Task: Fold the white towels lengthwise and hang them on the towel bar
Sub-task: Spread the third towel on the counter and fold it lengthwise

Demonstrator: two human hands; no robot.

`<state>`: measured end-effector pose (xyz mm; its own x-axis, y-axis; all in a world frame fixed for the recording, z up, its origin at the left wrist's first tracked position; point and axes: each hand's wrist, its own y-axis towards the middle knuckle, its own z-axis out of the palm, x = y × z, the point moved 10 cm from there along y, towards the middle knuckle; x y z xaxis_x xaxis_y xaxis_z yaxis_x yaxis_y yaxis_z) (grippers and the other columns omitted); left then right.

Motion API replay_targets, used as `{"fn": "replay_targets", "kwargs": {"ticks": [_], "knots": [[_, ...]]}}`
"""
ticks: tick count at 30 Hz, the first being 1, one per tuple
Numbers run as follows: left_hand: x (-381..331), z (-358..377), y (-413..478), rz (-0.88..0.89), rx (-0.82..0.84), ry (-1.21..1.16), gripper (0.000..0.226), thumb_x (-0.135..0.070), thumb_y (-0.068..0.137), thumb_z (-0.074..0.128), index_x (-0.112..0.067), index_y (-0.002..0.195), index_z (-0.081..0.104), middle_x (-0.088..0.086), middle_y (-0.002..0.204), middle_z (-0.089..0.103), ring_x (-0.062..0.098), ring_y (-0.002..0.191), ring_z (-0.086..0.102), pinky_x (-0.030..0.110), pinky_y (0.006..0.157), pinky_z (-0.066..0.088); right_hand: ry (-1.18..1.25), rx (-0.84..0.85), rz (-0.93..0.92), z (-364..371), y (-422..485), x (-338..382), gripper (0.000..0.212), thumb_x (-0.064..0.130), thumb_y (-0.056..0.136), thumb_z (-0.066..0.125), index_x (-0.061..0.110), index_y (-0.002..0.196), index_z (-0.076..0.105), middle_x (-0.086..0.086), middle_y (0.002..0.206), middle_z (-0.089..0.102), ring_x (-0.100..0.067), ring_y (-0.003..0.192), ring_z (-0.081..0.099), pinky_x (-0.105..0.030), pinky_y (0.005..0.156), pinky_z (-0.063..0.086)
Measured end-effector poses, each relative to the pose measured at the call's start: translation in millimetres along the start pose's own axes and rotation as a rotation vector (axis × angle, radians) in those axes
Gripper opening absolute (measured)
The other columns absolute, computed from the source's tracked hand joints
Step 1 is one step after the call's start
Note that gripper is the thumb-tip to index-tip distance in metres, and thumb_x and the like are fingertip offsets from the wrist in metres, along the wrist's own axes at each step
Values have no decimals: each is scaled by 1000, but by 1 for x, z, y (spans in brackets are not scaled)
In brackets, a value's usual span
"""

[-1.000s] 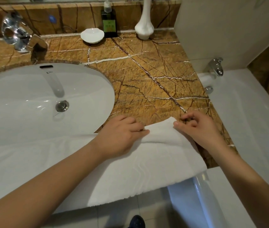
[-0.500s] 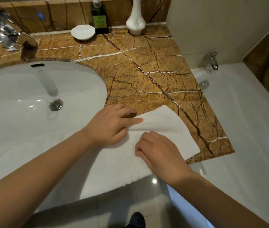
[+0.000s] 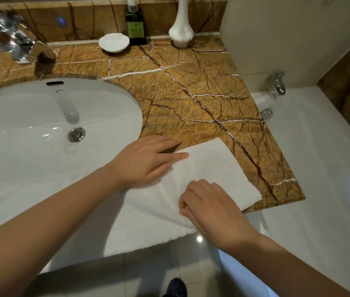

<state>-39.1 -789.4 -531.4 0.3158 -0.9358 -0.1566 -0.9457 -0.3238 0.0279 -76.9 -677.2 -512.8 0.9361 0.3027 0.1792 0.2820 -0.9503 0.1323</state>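
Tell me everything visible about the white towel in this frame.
The white towel is plain terry-looking cloth, lying long along the front of the brown marble counter, its near edge overhanging. Its right end sits squared on the marble. The left hand presses it with straight fingers; the right hand pinches a wrinkled bunch near its front edge.

One towel (image 3: 212, 168), two hands (image 3: 148, 161) (image 3: 210, 207), one sink (image 3: 19, 151), two taps (image 3: 17, 46) (image 3: 276, 82), one bottle (image 3: 136, 26), one vase (image 3: 180, 31)
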Motion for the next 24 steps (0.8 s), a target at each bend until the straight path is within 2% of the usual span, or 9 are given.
{"fn": "replay_targets", "kwargs": {"ticks": [1,3,6,8,13,15,18,21,24], "knots": [[1,2,-1,-7,9,14,45,-38,100,26,-33,142,41,4,148,41,24,134,40,42,105,37,25,-16,35,-4,-1,-4,17,36,86,47,25,84,60,7,84,56,-14,74,54,-28,60,46],[3,3,-2,-15,20,40,46,-42,101,22,-36,144,35,1,151,37,22,137,36,40,108,34,59,-54,125,-11,-7,-20,24,40,87,42,26,93,61,7,91,57,-14,83,56,-28,68,48],[6,0,0,-7,22,75,46,-44,101,20,-38,145,32,-3,152,35,20,139,33,37,110,30,54,-116,314,-20,-25,-68,24,36,89,49,22,102,63,4,98,58,-18,92,56,-32,76,46],[9,-1,2,1,15,102,46,-44,101,21,-38,146,31,-4,152,34,20,140,32,36,109,28,81,-111,392,-21,-34,-97,20,33,89,60,20,103,65,3,99,58,-16,94,53,-32,75,46],[16,-1,10,6,26,147,46,-45,101,19,-41,145,30,-3,152,35,22,140,33,37,110,26,57,-100,305,-19,-25,-103,15,32,87,56,20,87,64,6,87,56,-12,84,49,-28,73,41],[19,-1,13,13,40,154,46,-46,101,16,-42,146,28,-3,152,34,23,140,32,39,110,29,9,-90,272,-23,-20,-103,5,24,86,64,20,83,63,6,84,56,-14,80,51,-26,74,33],[20,0,15,35,55,164,47,-47,101,15,-43,146,25,-2,153,32,24,140,32,40,110,31,-54,-45,266,-26,-23,-110,7,22,84,70,22,81,63,8,81,56,-14,79,52,-22,74,20],[20,1,16,33,52,163,47,-48,101,15,-44,147,22,-2,154,30,23,141,30,40,112,29,-47,-36,301,-26,-26,-113,6,27,87,65,24,83,64,10,83,57,-15,81,54,-25,76,23],[18,0,15,20,36,162,47,-47,100,19,-42,146,26,-3,154,31,23,139,33,39,111,29,-15,-111,370,-40,-17,-99,19,33,86,50,23,87,66,8,85,60,-17,84,57,-30,79,33]]}}
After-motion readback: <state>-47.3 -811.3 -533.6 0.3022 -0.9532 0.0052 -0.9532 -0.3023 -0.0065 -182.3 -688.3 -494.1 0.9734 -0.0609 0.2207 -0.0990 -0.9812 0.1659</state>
